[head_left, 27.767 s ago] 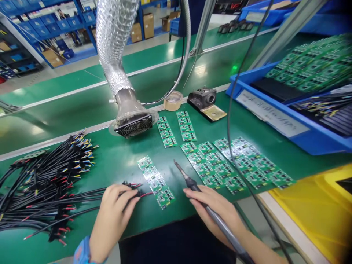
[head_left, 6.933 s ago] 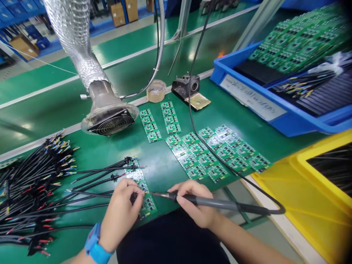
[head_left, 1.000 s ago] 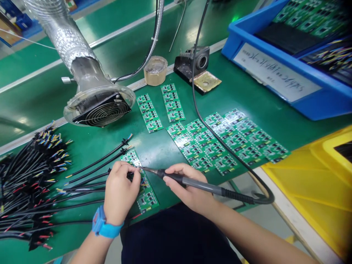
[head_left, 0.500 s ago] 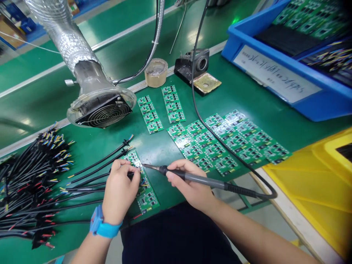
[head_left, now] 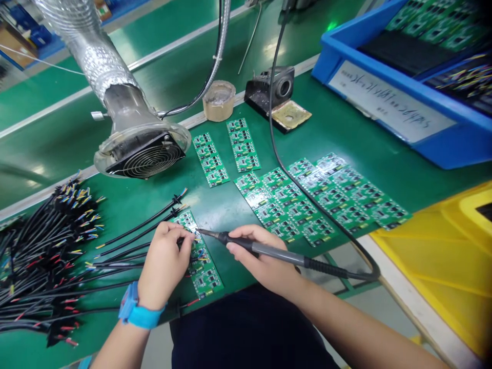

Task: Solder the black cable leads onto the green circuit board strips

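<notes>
One narrow green circuit board (head_left: 206,275) carries small black chips.

The hose (head_left: 103,64), upper left, shows me crinkled, shiny foil; the table (head_left: 384,148), smooth and glossy; the bin (head_left: 446,146), upper right, smooth plastic; from here I read the soldering iron's handle (head_left: 277,252) as mostly matt.

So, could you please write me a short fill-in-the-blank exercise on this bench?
1. The soldering iron is in the ____ hand.
2. The wristband is ____.
3. The bin at lower right is ____.
4. In the picture, the tape roll stands to the ____ of the iron stand.

Missing words: right; blue; yellow; left.
</notes>
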A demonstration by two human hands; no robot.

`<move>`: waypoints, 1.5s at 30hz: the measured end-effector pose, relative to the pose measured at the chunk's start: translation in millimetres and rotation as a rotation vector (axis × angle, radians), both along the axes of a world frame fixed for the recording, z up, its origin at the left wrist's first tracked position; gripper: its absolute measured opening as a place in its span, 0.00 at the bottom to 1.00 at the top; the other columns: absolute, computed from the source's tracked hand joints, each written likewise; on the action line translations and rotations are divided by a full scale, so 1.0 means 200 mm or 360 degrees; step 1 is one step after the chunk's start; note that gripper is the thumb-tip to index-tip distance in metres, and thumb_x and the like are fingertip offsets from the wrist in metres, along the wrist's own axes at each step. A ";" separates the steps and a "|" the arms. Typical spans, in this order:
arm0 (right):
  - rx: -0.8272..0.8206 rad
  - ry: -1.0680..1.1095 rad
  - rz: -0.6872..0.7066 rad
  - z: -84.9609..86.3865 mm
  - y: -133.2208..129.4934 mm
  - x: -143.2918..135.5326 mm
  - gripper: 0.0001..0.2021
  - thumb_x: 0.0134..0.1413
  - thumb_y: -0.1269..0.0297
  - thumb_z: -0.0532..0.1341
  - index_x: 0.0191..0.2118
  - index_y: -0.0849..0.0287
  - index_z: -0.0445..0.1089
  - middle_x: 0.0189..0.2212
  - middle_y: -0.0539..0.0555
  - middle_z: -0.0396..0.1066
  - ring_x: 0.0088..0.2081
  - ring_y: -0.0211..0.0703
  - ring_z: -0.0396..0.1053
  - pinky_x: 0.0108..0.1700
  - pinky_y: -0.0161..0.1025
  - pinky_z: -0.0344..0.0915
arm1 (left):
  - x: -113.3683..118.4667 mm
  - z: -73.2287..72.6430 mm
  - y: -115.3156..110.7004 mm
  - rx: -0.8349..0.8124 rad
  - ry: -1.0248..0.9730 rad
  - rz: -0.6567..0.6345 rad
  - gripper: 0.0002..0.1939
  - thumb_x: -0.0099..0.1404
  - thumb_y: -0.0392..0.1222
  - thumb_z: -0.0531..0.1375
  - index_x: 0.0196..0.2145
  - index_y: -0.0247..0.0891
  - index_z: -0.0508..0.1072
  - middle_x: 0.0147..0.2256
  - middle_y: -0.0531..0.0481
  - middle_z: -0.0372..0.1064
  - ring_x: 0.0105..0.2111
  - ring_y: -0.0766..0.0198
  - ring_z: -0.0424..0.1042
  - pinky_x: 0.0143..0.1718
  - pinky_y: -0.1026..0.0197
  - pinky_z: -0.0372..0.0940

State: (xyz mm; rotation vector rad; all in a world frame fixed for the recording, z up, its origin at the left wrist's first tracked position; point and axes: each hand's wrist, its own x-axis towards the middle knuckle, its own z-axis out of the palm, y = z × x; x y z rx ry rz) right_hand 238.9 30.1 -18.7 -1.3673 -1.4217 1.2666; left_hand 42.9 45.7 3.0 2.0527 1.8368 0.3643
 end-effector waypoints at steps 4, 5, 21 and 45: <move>0.0044 -0.0008 0.0017 0.01 0.00 0.00 0.05 0.50 0.64 0.60 0.35 0.58 0.68 0.25 0.49 0.72 0.26 0.36 0.71 0.29 0.32 0.67 | 0.01 0.01 0.01 -0.0033 0.0000 0.0069 0.09 0.60 0.40 0.55 0.26 0.37 0.73 0.32 0.47 0.64 0.37 0.60 0.67 0.42 0.56 0.65; 0.0053 0.0001 0.0018 0.00 0.00 0.00 0.05 0.50 0.64 0.60 0.34 0.58 0.68 0.25 0.49 0.72 0.26 0.37 0.71 0.29 0.32 0.67 | 0.01 0.01 0.02 -0.0040 0.0001 0.0077 0.09 0.60 0.40 0.55 0.26 0.37 0.73 0.31 0.47 0.65 0.37 0.60 0.67 0.42 0.56 0.65; 0.0352 0.0167 -0.0374 -0.07 -0.13 0.07 0.04 0.51 0.68 0.59 0.35 0.56 0.64 0.26 0.50 0.67 0.24 0.36 0.68 0.25 0.34 0.66 | 0.02 0.06 0.06 -0.0273 0.0083 0.0259 0.05 0.54 0.41 0.59 0.24 0.38 0.69 0.25 0.51 0.68 0.28 0.61 0.68 0.31 0.59 0.63; 0.0544 0.0203 -0.0397 -0.09 -0.14 0.06 0.05 0.52 0.69 0.58 0.36 0.57 0.61 0.28 0.52 0.66 0.26 0.38 0.71 0.27 0.36 0.69 | -0.07 0.07 0.20 0.0556 0.0530 -0.0181 0.10 0.64 0.43 0.53 0.35 0.38 0.73 0.33 0.47 0.69 0.34 0.59 0.69 0.34 0.59 0.63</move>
